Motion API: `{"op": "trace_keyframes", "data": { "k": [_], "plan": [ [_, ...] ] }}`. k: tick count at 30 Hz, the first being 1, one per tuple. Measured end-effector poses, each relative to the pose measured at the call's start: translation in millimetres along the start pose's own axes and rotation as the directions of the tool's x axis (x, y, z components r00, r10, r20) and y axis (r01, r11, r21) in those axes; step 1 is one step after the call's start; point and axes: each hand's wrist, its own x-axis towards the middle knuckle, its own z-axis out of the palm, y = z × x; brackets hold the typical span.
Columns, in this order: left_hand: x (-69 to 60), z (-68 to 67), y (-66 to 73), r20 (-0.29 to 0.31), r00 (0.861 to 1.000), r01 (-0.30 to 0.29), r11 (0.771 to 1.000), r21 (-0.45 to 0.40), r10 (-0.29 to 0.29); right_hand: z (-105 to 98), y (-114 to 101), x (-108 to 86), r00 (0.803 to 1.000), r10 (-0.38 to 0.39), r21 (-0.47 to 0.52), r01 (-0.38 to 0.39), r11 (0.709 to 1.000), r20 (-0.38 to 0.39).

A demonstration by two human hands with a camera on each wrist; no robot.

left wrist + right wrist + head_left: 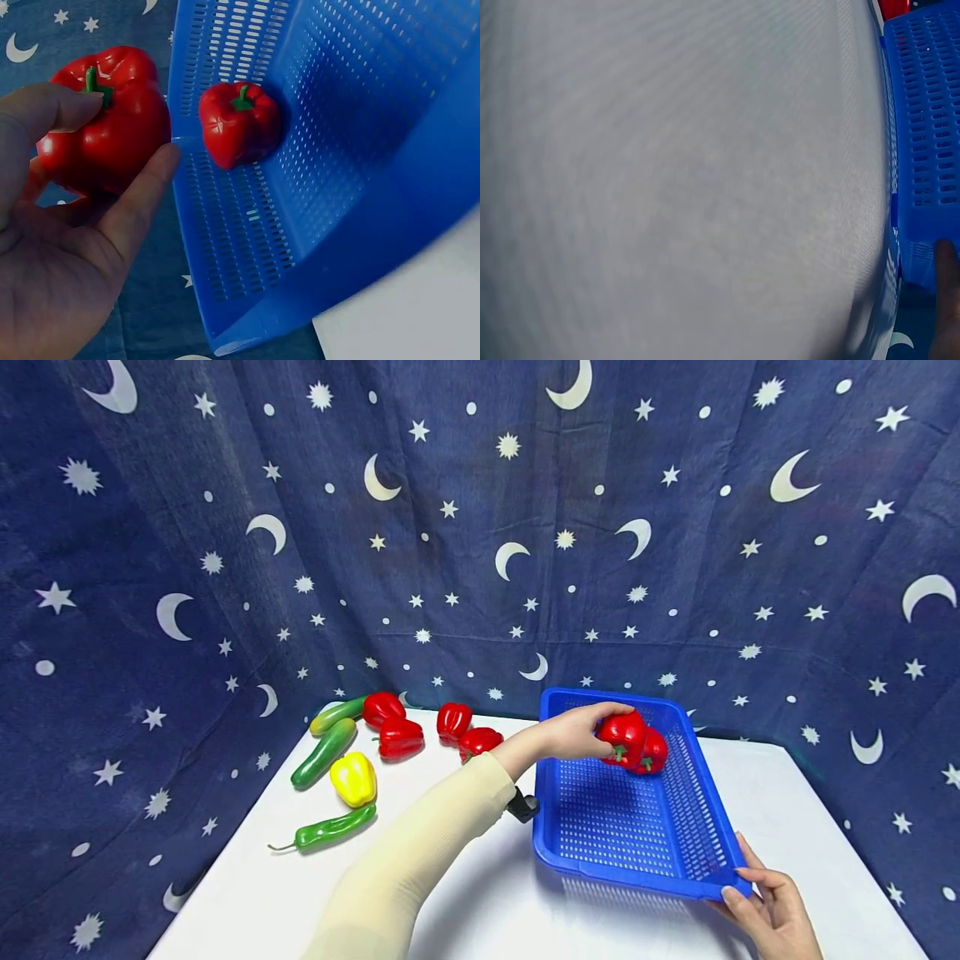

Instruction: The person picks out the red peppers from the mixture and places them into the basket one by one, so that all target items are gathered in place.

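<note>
My left hand (577, 732) reaches over the blue basket (615, 867) and grips a red bell pepper (621, 733). In the left wrist view its thumb lies by the green stem of that pepper (120, 142), and fingers curl around the side. A second red bell pepper (234, 127) sits inside the basket, partly covered by the held one in the head view. At the basket's near right corner, my right hand (776, 910) pinches the rim between thumb and fingers. Only one finger (947, 274) of it shows in the right wrist view, against the basket wall.
Left of the basket, several red bell peppers (401, 740) lie on the white table (480, 893). Near them are a yellow bell pepper (353, 779), two cucumbers (324, 753) and a long green pepper (333, 828). A blue star-and-moon curtain (465, 543) hangs behind.
</note>
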Motion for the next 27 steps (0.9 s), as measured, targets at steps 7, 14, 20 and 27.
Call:
{"op": "trace_keyframes", "data": {
  "k": [7, 14, 20, 27],
  "plan": [
    [8.3, 4.4, 0.5, -0.017, 0.999, 0.044, 0.994, -0.099, -0.046, 0.4, 0.3, 0.3, 1.0, -0.018, 0.023, 0.018, 1.0, 0.0],
    [19.0, 7.5, -0.2, -0.027, 0.997, 0.061, 0.984, -0.167, -0.067, 1.6, 0.0, 0.2, 0.999, -0.037, 0.018, 0.037, 0.999, -0.002],
    [26.1, 7.9, 0.5, -0.044, 0.993, 0.091, 0.965, -0.246, -0.105, 1.7, -0.8, -0.1, 1.0, -0.009, 0.014, 0.009, 1.0, -0.012],
    [32.1, 13.6, -5.3, -0.057, 0.987, 0.128, 0.943, -0.308, -0.152, 2.4, -1.3, 0.3, 1.0, -0.026, 0.024, 0.026, 0.999, -0.01]
  ]
}}
